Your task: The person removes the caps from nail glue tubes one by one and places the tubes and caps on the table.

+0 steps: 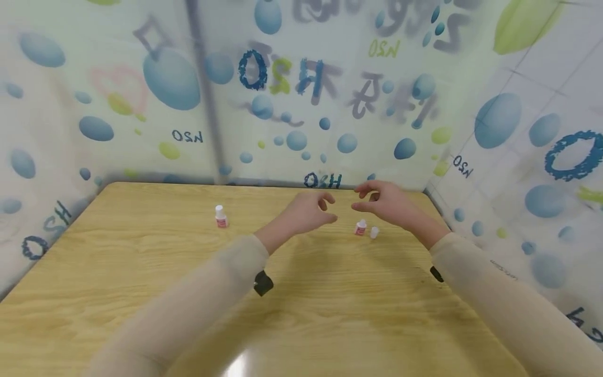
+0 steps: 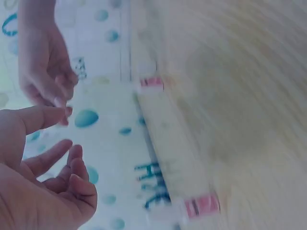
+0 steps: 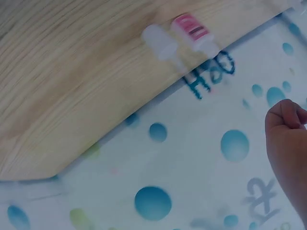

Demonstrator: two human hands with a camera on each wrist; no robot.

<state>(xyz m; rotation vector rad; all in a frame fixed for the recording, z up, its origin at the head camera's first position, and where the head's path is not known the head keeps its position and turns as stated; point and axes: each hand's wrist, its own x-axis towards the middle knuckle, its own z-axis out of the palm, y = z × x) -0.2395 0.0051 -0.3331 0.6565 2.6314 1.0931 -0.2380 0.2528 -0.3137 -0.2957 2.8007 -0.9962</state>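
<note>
Both hands are raised above the far part of the table, apart from each other, with fingers bent loosely. My left hand (image 1: 308, 212) has nothing between thumb and fingers. Likewise, nothing shows in my right hand (image 1: 383, 204), which hovers just above a small uncapped bottle (image 1: 360, 228) with a pink label and white nozzle. That bottle stands upright. Close beside it on the right is a loose white cap (image 1: 374, 232). Farther left stands a second pink-labelled bottle (image 1: 221, 217) with its white cap on; in the left wrist view this capped bottle (image 2: 201, 206) appears low in the frame.
A wooden table (image 1: 141, 272) lies under both arms. Its far edge meets a hanging white sheet (image 1: 292, 141) printed with blue and green drops. A similar patterned sheet (image 1: 542, 209) rises along the right side.
</note>
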